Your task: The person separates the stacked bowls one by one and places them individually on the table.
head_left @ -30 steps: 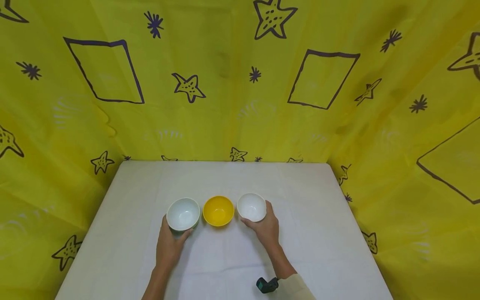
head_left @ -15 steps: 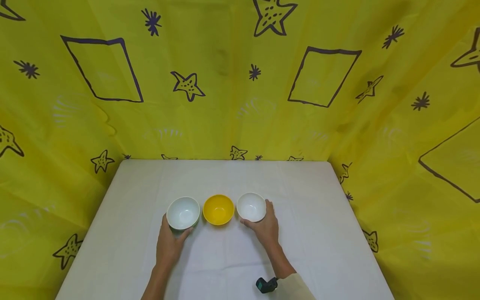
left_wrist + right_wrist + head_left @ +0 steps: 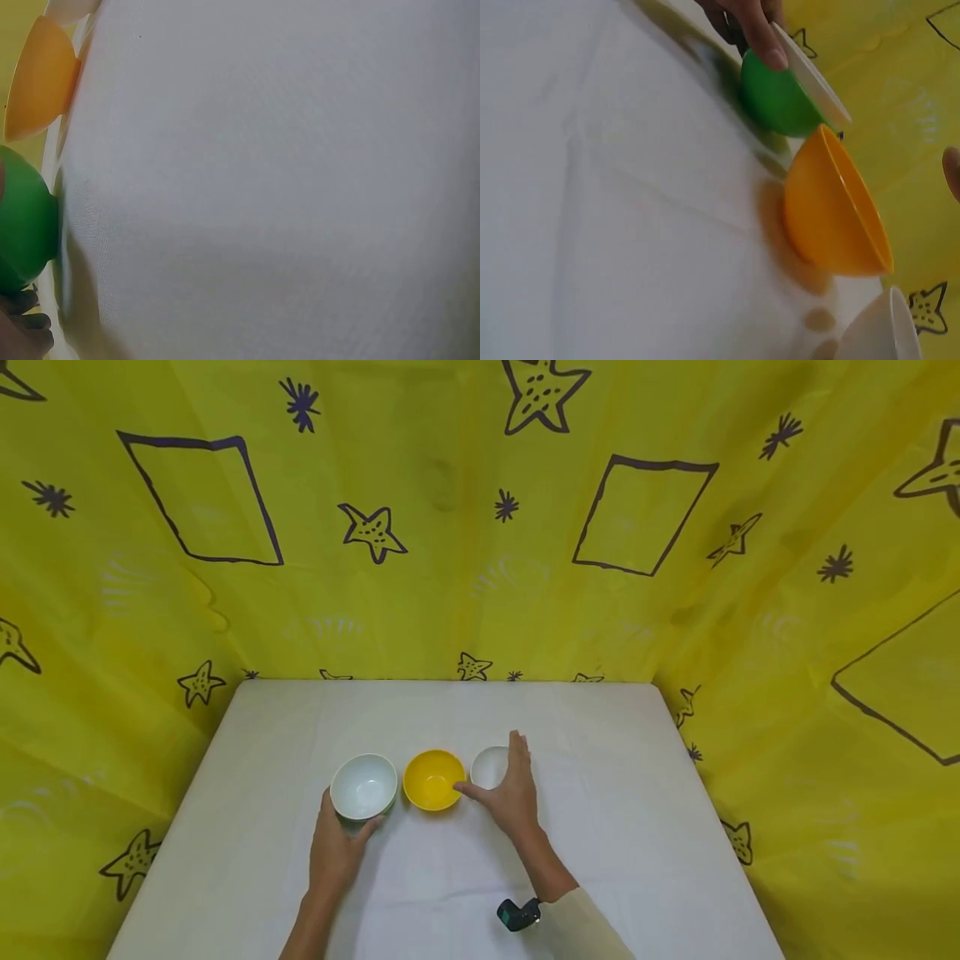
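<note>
Three bowls stand in a row on the white table. My left hand (image 3: pixel 335 850) grips the leftmost bowl (image 3: pixel 364 787), which is green outside and white inside, thumb at its near side and fingers round its left. A yellow bowl (image 3: pixel 435 781) sits in the middle; its outer wall (image 3: pixel 829 214) looks orange in the right wrist view. My right hand (image 3: pixel 513 797) is spread over the white bowl (image 3: pixel 487 768) at the right, hiding part of it. Its thumb reaches toward the yellow bowl's right rim, overlapping it in the head view. No bowl is in that hand's grasp.
The table (image 3: pixel 585 827) is covered in a creased white cloth. A yellow curtain (image 3: pixel 450 593) with drawn stars and frames encloses its back and sides. On the right wrist sits a small dark device (image 3: pixel 517 914).
My right hand has let go of the white bowl, opened its fingers and shifted up and left over it. The left hand keeps its grip on the green bowl.
</note>
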A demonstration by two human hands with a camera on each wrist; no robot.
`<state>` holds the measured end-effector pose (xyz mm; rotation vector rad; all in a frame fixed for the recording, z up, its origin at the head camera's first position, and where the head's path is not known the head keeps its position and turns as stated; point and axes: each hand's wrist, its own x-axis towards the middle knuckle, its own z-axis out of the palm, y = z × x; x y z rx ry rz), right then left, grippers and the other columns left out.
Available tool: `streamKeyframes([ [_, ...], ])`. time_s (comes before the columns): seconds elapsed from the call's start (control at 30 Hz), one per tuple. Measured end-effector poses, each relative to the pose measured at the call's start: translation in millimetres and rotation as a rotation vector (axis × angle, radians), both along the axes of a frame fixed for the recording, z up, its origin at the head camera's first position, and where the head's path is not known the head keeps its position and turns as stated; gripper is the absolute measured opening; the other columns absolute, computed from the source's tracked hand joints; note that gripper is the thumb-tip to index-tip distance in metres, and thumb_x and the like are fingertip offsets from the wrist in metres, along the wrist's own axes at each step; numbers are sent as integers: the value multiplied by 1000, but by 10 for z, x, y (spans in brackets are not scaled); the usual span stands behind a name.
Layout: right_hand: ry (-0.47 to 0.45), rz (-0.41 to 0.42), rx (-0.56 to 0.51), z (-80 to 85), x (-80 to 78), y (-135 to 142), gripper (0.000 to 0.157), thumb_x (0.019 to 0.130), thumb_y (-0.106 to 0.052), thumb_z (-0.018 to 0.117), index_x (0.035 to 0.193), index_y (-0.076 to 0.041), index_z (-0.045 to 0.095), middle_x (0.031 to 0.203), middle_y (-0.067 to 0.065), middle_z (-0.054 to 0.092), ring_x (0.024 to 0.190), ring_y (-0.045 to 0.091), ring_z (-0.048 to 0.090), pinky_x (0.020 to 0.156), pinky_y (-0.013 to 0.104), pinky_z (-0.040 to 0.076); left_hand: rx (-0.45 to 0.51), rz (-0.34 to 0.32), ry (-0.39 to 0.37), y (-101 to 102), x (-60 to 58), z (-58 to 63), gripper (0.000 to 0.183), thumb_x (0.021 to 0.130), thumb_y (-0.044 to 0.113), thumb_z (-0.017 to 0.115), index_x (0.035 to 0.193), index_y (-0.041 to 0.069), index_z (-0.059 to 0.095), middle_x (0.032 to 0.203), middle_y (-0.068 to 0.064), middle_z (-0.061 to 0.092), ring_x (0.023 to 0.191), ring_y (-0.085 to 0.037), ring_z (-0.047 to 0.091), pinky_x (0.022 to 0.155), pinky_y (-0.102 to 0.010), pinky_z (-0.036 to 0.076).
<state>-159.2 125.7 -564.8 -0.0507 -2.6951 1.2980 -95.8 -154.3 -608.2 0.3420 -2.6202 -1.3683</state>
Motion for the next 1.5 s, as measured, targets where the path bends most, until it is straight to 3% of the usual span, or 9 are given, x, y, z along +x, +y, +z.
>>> streamKeyframes([
  [0.1,-13,105,18,91,-73,-198,132,72,-54,95,168,-6,18,173,18,18,159,38,17,124,61,23,2,-8,9,-10,-14,-17,101,85,21,91,160,0,27,159,-28,39,148,-47,37,120,-64,31],
  [0.33,-22,334,187,281,-300,-653,130,74,-62,90,167,-5,20,173,14,21,160,32,17,126,53,25,25,-26,26,-6,-38,10,100,86,19,90,161,0,26,158,-29,40,146,-49,38,118,-65,33],
  [0.57,32,495,398,365,-283,-1009,130,73,-70,87,165,-1,25,170,16,30,158,31,24,125,45,28,40,-31,46,1,-43,23,99,87,18,89,161,0,26,158,-28,41,146,-49,39,118,-65,34],
  [0.83,42,541,543,238,-116,-1318,123,70,-74,85,160,-4,38,162,11,45,149,25,41,121,36,36,45,-20,49,20,16,24,92,90,15,85,160,-1,28,155,-31,44,142,-52,42,113,-69,37],
  [1.07,60,557,620,174,-93,-1439,120,70,-71,88,158,-4,40,159,10,48,148,24,43,123,32,31,51,-2,82,5,21,-20,92,86,6,85,159,-2,30,152,-33,46,142,-52,43,112,-69,37],
  [1.5,76,536,627,130,-65,-1447,117,72,-69,88,158,-7,41,160,8,48,147,21,45,123,30,30,27,-1,107,-12,36,-47,94,81,-1,85,158,-5,31,151,-35,45,141,-54,42,113,-70,35],
])
